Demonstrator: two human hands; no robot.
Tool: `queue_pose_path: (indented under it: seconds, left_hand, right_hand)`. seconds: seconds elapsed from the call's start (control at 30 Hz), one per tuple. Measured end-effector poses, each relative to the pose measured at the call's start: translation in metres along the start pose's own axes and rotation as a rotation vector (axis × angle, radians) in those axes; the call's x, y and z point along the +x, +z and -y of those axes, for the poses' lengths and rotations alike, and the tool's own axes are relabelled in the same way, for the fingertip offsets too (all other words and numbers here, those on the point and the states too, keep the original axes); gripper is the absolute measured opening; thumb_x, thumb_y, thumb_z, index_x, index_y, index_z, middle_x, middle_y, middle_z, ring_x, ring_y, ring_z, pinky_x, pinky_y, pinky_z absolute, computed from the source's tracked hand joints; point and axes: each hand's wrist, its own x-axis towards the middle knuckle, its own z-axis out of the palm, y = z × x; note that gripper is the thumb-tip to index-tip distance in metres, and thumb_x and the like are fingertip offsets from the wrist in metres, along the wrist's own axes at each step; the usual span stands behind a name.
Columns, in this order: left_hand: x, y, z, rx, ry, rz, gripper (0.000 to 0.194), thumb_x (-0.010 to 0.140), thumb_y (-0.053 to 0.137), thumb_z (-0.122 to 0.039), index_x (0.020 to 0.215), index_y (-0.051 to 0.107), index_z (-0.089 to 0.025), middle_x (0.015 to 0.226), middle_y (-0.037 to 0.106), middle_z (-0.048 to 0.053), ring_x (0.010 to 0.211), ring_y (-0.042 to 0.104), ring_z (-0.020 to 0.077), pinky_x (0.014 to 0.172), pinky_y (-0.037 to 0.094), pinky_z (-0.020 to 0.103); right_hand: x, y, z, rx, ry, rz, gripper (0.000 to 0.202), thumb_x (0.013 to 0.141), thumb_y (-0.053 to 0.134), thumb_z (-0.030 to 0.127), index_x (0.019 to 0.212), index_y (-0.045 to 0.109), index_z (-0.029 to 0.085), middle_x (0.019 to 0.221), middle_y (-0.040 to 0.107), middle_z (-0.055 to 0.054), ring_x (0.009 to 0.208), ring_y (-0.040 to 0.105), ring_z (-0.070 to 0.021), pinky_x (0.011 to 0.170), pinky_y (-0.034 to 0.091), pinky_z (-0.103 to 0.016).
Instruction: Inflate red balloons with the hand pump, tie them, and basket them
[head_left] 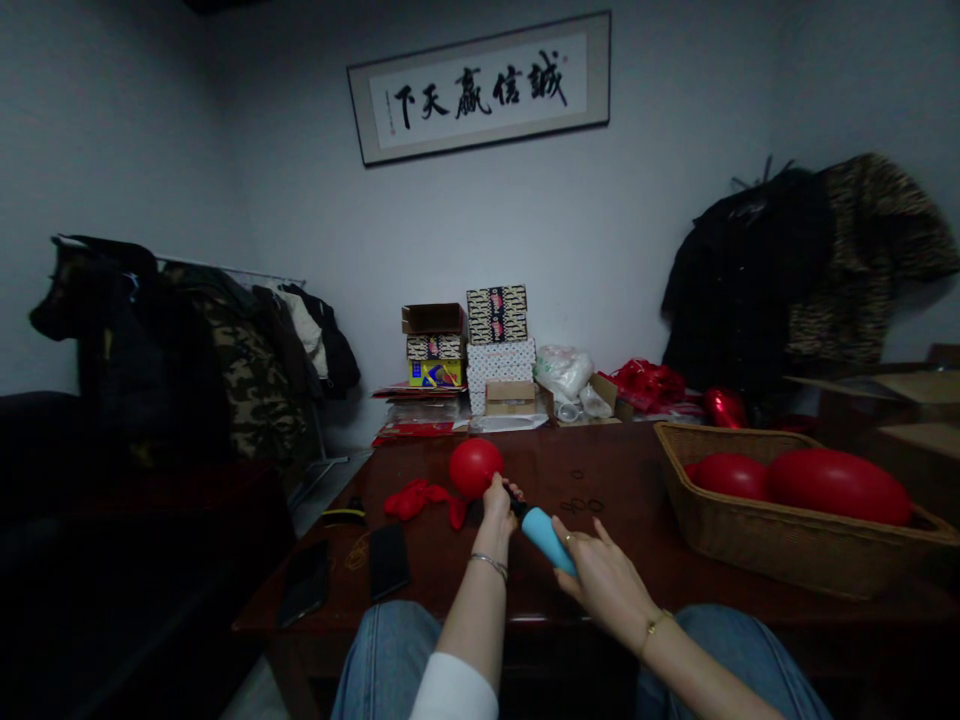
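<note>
A small, partly inflated red balloon [475, 468] sits at the front end of a balloon pump with a light blue body [547, 538]. My left hand [498, 505] is closed around the balloon's neck and the pump's dark nozzle end. Lower and to the right, my right hand [604, 580] grips the rear of the blue body between thumb and fingers, with some fingertips lifted off it. Limp red balloons [411, 499] lie on the table just left of my left hand. Several thin dark rings [574, 506] rest beyond my right hand.
On the dark wooden table [622, 470], a wicker basket [757, 540] at right holds large red balloons [836, 485]. Two dark, flat objects [388, 560] [304, 583] and yellow string [358, 552] lie at left. Stacked boxes [501, 365] and plastic bags [564, 372] stand at the back.
</note>
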Motion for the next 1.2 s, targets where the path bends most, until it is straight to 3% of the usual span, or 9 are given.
queue_pose_path:
  seconds: [0.17,0.5,0.63,0.83,1.2]
  left_hand:
    - [0.0,-0.004,0.001,0.011,0.0,-0.003,0.029,0.087,0.048,-0.036,0.065,0.041,-0.018,0.046,0.038,-0.006,0.035,0.038,0.0066,0.04,0.031,0.019]
    - [0.006,-0.01,-0.016,-0.061,-0.001,-0.01,0.023,0.091,0.041,-0.026,0.072,0.047,-0.015,0.046,0.036,-0.007,0.034,0.035,0.0051,0.038,0.027,0.016]
    - [0.008,-0.009,-0.017,-0.095,0.004,0.031,0.021,0.091,0.039,-0.022,0.072,0.047,-0.015,0.046,0.036,-0.006,0.034,0.035,0.0049,0.038,0.027,0.016]
    - [0.006,-0.01,-0.019,-0.132,0.014,0.039,0.027,0.091,0.041,-0.026,0.066,0.041,-0.018,0.046,0.037,-0.006,0.034,0.035,0.0053,0.038,0.028,0.016]
    - [-0.003,-0.006,-0.003,-0.069,-0.007,0.027,0.036,0.087,0.048,-0.043,0.062,0.042,-0.018,0.046,0.041,-0.003,0.037,0.04,0.0078,0.04,0.033,0.02]
  right_hand:
    - [0.0,0.003,0.004,0.028,0.004,-0.01,0.056,0.078,0.049,0.018,0.133,0.042,0.006,0.1,0.067,-0.014,0.094,0.063,-0.0233,0.106,0.026,-0.047]
    - [-0.062,0.003,-0.03,0.151,-0.07,-0.087,0.058,0.08,0.049,0.023,0.137,0.036,0.022,0.119,0.061,-0.007,0.104,0.06,-0.0197,0.11,0.023,-0.048]
    - [-0.071,-0.002,-0.034,0.144,-0.07,-0.085,0.06,0.081,0.048,0.025,0.139,0.032,0.023,0.121,0.06,-0.007,0.107,0.059,-0.0189,0.111,0.02,-0.049]
    - [-0.058,-0.008,-0.027,0.107,-0.064,-0.085,0.058,0.076,0.05,0.018,0.134,0.04,0.019,0.114,0.063,-0.008,0.101,0.061,-0.0191,0.11,0.02,-0.049]
    - [0.003,0.004,0.003,0.017,-0.006,-0.036,0.055,0.077,0.049,0.017,0.131,0.044,0.01,0.095,0.068,-0.011,0.09,0.063,-0.022,0.105,0.026,-0.047]
